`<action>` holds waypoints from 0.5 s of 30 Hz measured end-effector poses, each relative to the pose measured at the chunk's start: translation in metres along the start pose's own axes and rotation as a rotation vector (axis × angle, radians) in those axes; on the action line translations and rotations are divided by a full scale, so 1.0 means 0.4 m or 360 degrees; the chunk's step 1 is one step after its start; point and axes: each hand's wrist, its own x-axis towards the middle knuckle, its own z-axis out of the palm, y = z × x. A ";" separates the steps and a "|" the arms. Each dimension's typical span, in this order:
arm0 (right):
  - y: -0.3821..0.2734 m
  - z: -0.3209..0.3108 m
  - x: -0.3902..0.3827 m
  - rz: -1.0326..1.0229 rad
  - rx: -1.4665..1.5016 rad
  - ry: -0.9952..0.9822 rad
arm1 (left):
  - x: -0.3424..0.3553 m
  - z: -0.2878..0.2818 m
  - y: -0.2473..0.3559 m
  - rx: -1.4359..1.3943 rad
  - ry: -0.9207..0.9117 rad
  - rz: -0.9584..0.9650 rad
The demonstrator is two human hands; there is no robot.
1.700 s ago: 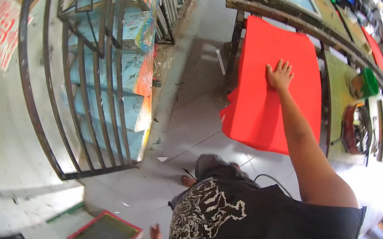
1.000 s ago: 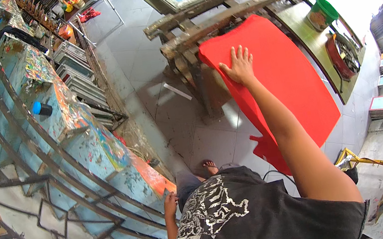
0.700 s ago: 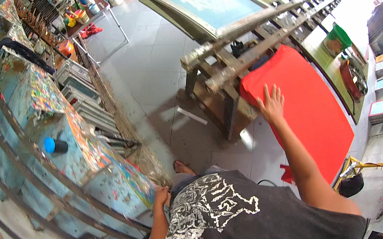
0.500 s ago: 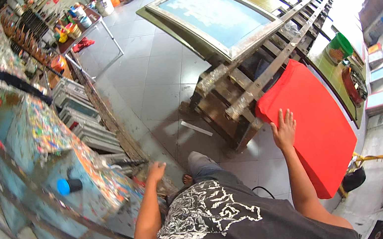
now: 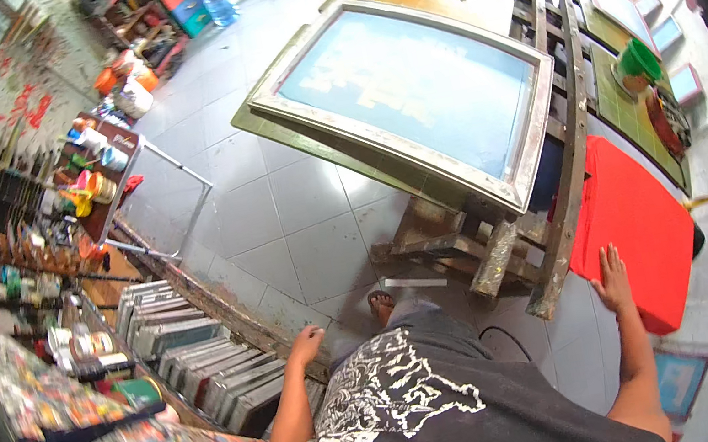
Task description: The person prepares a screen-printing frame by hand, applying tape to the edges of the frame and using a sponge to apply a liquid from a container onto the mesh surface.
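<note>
My right hand [image 5: 611, 280] lies flat with its fingers stretched out on a red cloth-covered panel [image 5: 637, 222]. The panel is at the right, beside the end of the long rail rack. My left hand [image 5: 306, 345] hangs in the air at my left side, loosely bent, with nothing visible in it. Below and beside it several framed screens [image 5: 220, 372] stand upright in a row. Ahead of me, a large white-framed screen [image 5: 408, 92] with a pale blue mesh rests tilted on a green board [image 5: 335, 161].
Metal rails [image 5: 566, 141] run along the rack, their near ends jutting toward me. A small table [image 5: 111, 176] crowded with paint pots stands at the left. A green bucket [image 5: 639, 63] sits on a board at the right. A white strip [image 5: 415, 283] lies on the tiled floor.
I have moved forward and my view has turned, so the white-framed screen looks nearer. My right hand stays on the red panel, now closer to its near edge. The left hand remains free.
</note>
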 end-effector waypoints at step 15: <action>-1.238 -0.583 0.365 0.0389 0.1049 0.1518 | 0.755 -0.860 -0.448 0.0710 -0.0731 0.0163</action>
